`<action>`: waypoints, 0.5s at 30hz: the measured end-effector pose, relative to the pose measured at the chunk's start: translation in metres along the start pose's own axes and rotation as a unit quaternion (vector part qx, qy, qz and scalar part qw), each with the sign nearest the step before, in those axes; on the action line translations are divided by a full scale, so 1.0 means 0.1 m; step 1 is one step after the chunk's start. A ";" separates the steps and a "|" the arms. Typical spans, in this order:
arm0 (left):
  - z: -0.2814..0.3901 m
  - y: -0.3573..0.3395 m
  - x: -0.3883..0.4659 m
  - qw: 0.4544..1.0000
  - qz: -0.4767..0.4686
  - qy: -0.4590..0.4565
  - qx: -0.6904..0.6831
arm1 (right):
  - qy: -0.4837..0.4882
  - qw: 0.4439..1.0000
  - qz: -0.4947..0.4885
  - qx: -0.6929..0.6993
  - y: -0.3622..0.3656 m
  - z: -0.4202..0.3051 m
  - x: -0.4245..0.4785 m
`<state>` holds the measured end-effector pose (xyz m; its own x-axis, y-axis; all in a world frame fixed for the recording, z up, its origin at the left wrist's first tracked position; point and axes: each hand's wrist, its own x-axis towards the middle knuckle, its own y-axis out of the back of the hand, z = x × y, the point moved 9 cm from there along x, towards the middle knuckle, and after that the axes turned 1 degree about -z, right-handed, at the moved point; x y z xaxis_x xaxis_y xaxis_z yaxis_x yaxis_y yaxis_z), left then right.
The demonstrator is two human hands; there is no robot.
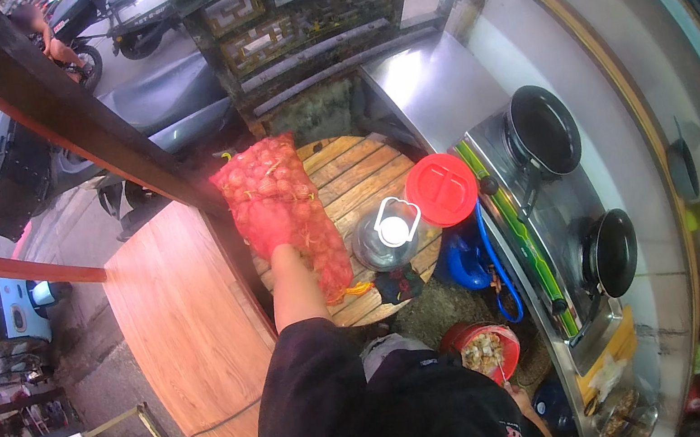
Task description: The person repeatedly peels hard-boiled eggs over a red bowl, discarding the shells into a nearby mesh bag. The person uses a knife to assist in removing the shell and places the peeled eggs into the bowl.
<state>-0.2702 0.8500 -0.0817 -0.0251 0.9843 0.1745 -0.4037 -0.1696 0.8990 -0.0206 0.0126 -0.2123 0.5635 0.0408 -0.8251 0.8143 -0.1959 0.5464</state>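
A red mesh bag of onions or similar bulbs (267, 170) lies on a round slatted wooden table (354, 177). My left hand (269, 221) reaches into or under the bag's red mesh, so its fingers are hard to make out. Low on the right, my right hand (511, 390) is at the rim of a red bucket (455, 337) with pale pieces in it; its grip is too small to read. Beside the bag stands a clear plastic jug with a white cap and handle (389, 250). A round red lid (442, 190) and a dark cloth-like item (400, 285) are near it.
On the right, a steel counter (436, 88) carries a gas stove (526, 245) with two black frying pans (542, 130). A blue gas cylinder (463, 262) with a blue hose is below. A wood-topped counter (188, 326) and wooden post (75, 131) stand left; a person sits beyond.
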 end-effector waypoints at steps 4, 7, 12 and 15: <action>-0.16 -0.35 0.05 0.999 -0.044 -0.011 -0.008 | 0.018 0.998 -0.011 0.060 0.04 -0.45 -0.24; 0.00 -0.15 -0.05 0.995 -0.052 0.068 -0.051 | 0.031 0.998 -0.004 0.059 0.06 -0.62 -0.35; -0.60 -0.84 -0.24 0.954 0.044 0.057 -0.291 | 0.045 0.992 0.012 0.116 0.01 -0.93 -0.40; -0.48 -0.83 -0.92 0.964 0.013 0.021 -0.263 | 0.083 0.977 -0.016 0.196 -0.21 0.09 0.36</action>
<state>-0.2784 0.7758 -0.1915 -0.0749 0.9829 0.1684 -0.8105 -0.1584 0.5639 -0.0187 0.0097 -0.2549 0.5794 0.2058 -0.7886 0.7348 -0.5507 0.3961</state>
